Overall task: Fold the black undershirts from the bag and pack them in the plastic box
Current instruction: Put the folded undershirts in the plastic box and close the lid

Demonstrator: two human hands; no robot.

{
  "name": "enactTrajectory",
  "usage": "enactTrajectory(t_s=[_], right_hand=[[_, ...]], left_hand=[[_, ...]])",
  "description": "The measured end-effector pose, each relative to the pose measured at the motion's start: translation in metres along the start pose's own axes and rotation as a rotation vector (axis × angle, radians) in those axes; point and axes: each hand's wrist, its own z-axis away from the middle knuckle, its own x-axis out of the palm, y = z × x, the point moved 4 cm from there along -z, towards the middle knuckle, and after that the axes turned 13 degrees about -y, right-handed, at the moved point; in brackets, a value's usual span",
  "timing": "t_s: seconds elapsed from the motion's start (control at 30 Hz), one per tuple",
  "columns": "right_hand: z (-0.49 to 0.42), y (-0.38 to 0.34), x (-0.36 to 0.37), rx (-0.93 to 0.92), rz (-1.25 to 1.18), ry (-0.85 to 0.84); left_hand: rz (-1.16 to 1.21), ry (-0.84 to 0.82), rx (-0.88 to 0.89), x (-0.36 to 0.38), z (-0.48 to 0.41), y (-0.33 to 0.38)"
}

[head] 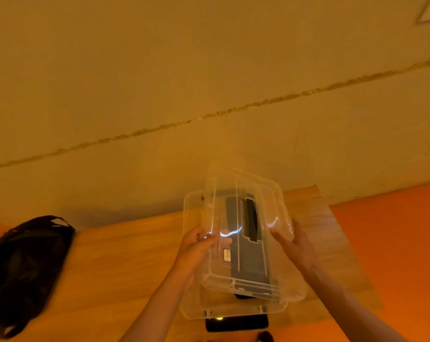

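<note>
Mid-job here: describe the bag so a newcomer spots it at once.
Start at the wooden table against the wall. At its left end, well apart from the clear plastic box, lies the black bag. It is the only soft, slumped dark heap, with strap loops at its top.

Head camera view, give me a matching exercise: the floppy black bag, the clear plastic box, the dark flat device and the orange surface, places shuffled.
Things:
1 floppy black bag
2 clear plastic box
3 dark flat device
4 orange surface

Places:
A right of the light wooden table
B held between left hand and right hand
C table's left end
D near table edge, below the box

Pairs: 1-C; 2-B; 3-D; 4-A
</note>
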Motion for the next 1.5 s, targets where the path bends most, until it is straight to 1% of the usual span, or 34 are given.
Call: enactTrajectory(t_s=[0.1,0.13,0.17,0.27,0.33,0.4,0.47,0.57,0.63,0.7,0.77,0.83,0.9,0.93,0.97,1.1,1.17,1.23,1.33,1.4,1.5], right_hand=[[0.001,-0.001,0.018,-0.022,-0.052,-0.031],[0.0,0.002,0.022,-0.042,-0.037,-0.018],[-0.002,0.006,0.025,-0.054,-0.018,0.002],[-0.004,0.017,0.033,-0.057,0.046,0.024],[-0.002,0.022,0.039,-0.059,0.109,0.024],[0.005,0.022,0.046,-0.062,0.163,0.027],[0.01,0.022,0.052,-0.053,0.199,0.025],[0.017,0.022,0.059,-0.037,0.263,0.029],[0.02,0.024,0.064,-0.025,0.309,0.021],[0.023,0.028,0.068,-0.035,0.406,0.002],[0.023,0.032,0.069,-0.045,0.484,-0.006],[0.02,0.03,0.07,-0.095,0.666,0.034],[0.014,0.018,0.075,-0.263,0.912,0.106],[0.008,0.011,0.079,-0.324,0.995,0.11],[0.0,0.003,0.083,-0.349,1.05,0.092],[-0.032,-0.006,0.099,-0.305,1.18,0.011],[-0.046,-0.01,0.102,-0.282,1.233,-0.028],[-0.067,-0.022,0.101,-0.278,1.229,-0.074],[-0.111,-0.052,0.1,-0.309,1.244,-0.119],[-0.14,-0.071,0.101,-0.311,1.3,-0.197],[-0.172,-0.096,0.101,-0.257,1.3,-0.332]], left_hand=[[0.013,0.073,0.039,-0.026,0.01,-0.02],[-0.038,0.114,0.046,-0.034,0.012,-0.027],[-0.137,0.154,0.052,-0.04,0.013,-0.032],[-0.54,0.266,0.091,-0.055,0.013,-0.049],[-0.715,0.341,0.091,-0.065,0.014,-0.067],[-0.81,0.417,0.073,-0.074,0.016,-0.087],[-0.826,0.429,0.056,-0.077,0.018,-0.106],[-0.762,0.338,-0.028,-0.073,0.02,-0.131],[-0.798,0.273,-0.024,-0.07,0.018,-0.137],[-0.968,0.237,0.005,-0.068,0.014,-0.139],[-1.208,0.256,0.045,-0.068,0.011,-0.135],[-1.345,0.254,0.102,-0.064,0.005,-0.13],[-1.429,0.223,0.152,-0.054,-0.002,-0.12],[-1.461,0.208,0.16,-0.05,-0.007,-0.115],[-1.482,0.192,0.16,-0.047,-0.012,-0.112],[-1.537,0.144,0.089,-0.04,-0.023,-0.108],[-1.536,0.115,0.103,-0.035,-0.019,-0.105],[-1.516,0.014,0.181,-0.026,-0.011,-0.106],[-1.557,-0.273,0.327,-0.011,0.007,-0.113],[-1.548,-0.433,0.328,-0.008,0.013,-0.113],[-1.576,-0.545,0.343,-0.008,0.019,-0.112]])
